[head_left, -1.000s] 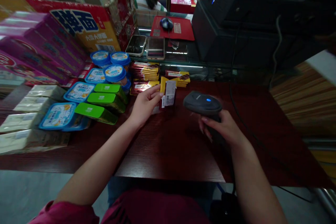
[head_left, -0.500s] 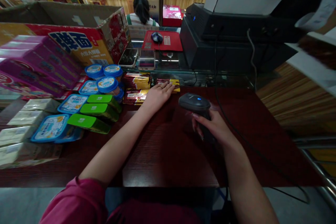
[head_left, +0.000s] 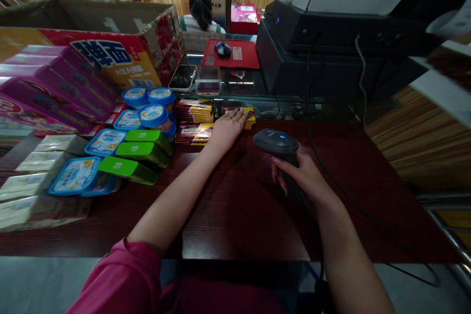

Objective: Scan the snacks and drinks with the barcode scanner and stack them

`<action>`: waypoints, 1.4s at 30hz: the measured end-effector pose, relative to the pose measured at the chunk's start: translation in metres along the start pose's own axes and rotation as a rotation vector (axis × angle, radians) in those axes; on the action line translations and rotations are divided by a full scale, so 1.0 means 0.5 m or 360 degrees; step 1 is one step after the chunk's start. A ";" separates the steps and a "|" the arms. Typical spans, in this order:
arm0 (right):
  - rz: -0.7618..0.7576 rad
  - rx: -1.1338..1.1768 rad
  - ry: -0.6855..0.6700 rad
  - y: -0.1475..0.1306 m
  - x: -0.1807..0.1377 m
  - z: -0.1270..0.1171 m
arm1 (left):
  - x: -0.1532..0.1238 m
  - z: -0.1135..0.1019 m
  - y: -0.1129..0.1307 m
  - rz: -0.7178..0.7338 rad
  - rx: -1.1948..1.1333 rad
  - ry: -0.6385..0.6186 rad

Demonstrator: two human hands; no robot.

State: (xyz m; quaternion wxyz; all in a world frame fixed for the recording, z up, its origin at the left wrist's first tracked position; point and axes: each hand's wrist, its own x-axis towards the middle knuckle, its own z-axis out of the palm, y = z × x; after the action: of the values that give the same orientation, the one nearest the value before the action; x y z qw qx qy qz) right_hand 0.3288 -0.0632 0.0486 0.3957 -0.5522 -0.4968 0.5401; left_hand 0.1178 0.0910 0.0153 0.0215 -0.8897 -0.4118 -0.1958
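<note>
While right hand [head_left: 300, 176] grips scanner [head_left: 275, 141] (handle hidden), left hand [head_left: 228, 127] — flat — covers packets [head_left: 251, 117].

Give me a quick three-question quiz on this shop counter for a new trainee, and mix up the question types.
1. True or false: the right hand has its grip around the barcode scanner.
2. The left hand rests flat on: A) green boxes, B) yellow-wrapped bars, C) phone.
3. Fill in: the computer mouse sits on a ___ pad.

Key: 1 true; 2 B; 3 red.
</note>
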 end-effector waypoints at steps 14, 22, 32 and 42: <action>0.0050 -0.0006 -0.0028 0.002 0.002 0.012 | -0.192 -0.106 -0.055 -0.0025 -0.0096 0.0167; 0.0093 -0.0065 -0.0109 0.005 0.001 0.038 | -0.286 -0.102 -0.095 -0.0319 0.0013 0.0050; 0.0025 -0.0117 -0.0106 0.012 0.002 0.036 | -0.280 -0.114 -0.048 -0.0154 -0.0389 0.0371; 0.0024 -0.0256 -0.0300 -0.019 -0.012 0.065 | -0.265 -0.096 -0.009 -0.1035 -0.2083 0.0211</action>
State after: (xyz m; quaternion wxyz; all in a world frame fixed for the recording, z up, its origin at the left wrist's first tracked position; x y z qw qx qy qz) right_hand 0.2961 -0.0703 0.0557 0.2977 -0.5326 -0.5693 0.5510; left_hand 0.0212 -0.0117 0.0105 -0.5487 -0.5395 -0.4516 -0.4515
